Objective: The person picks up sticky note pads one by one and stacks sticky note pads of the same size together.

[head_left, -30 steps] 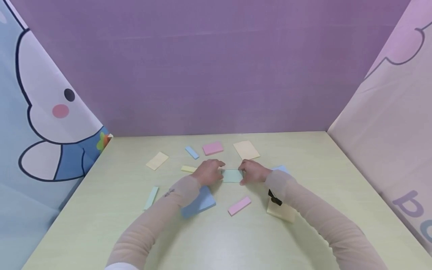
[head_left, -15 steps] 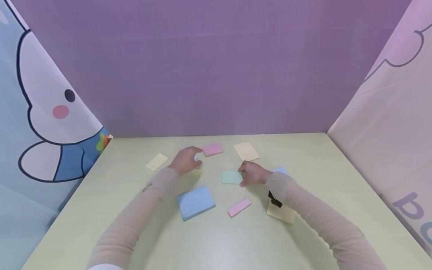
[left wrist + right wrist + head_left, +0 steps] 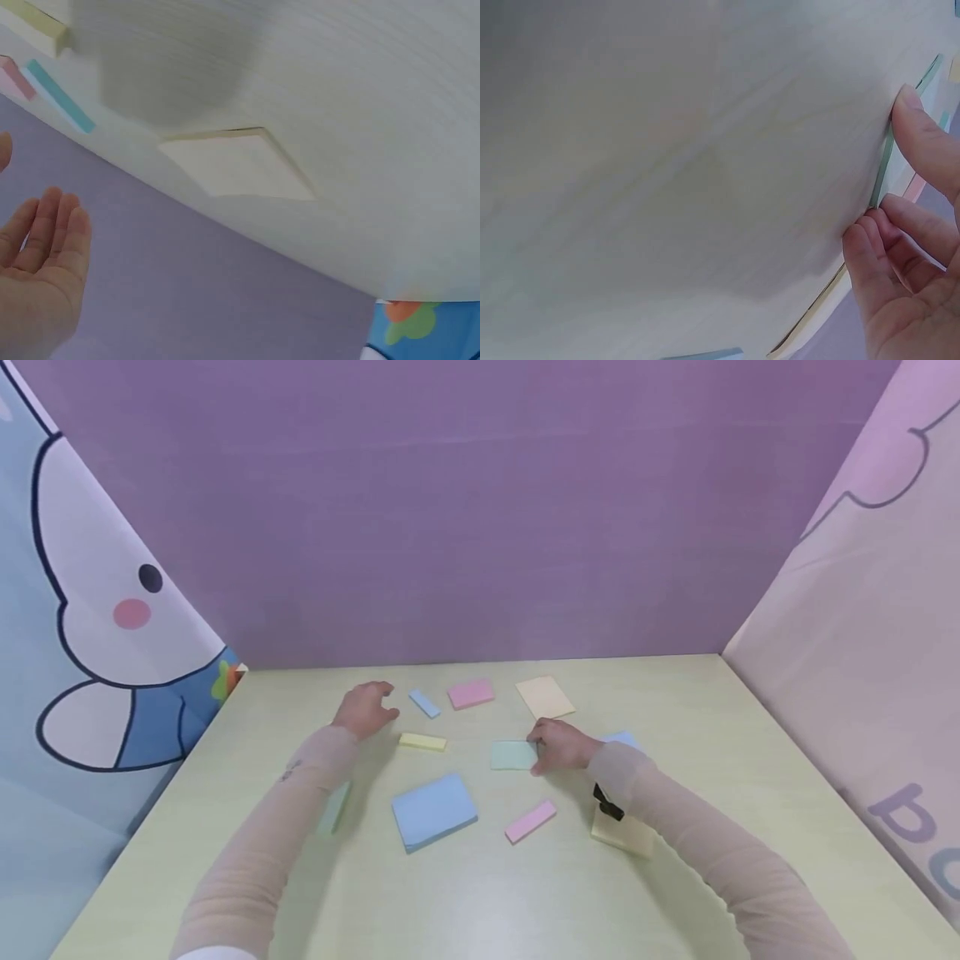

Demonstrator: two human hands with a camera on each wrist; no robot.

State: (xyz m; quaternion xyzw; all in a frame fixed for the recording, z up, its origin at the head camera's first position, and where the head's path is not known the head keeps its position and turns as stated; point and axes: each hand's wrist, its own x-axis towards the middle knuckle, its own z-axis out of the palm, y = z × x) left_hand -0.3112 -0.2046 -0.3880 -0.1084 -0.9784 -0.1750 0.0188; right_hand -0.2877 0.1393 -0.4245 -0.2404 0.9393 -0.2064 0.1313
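Note:
A mint-green sticky note pad (image 3: 512,755) lies mid-table. My right hand (image 3: 562,745) holds it by its right end; in the right wrist view, thumb (image 3: 922,142) and index finger sit at the edges of the green pad (image 3: 889,169). Over the back left of the table, my left hand (image 3: 366,708) hovers with nothing in its grasp. The left wrist view has the fingers of that hand (image 3: 49,262) loosely extended, apart from a cream pad (image 3: 236,165) on the table. In the head view the left hand and sleeve hide that cream pad.
Around lie a blue strip (image 3: 424,703), a pink pad (image 3: 471,694), a peach pad (image 3: 545,697), a yellow strip (image 3: 422,742), a large blue pad (image 3: 435,812) and a pink strip (image 3: 531,822). Sleeves partly cover a green strip (image 3: 335,808) and a yellow pad (image 3: 624,833).
My left hand has left the green pad's left end and moved left and back, past the yellow and blue strips. My right hand stays at the green pad.

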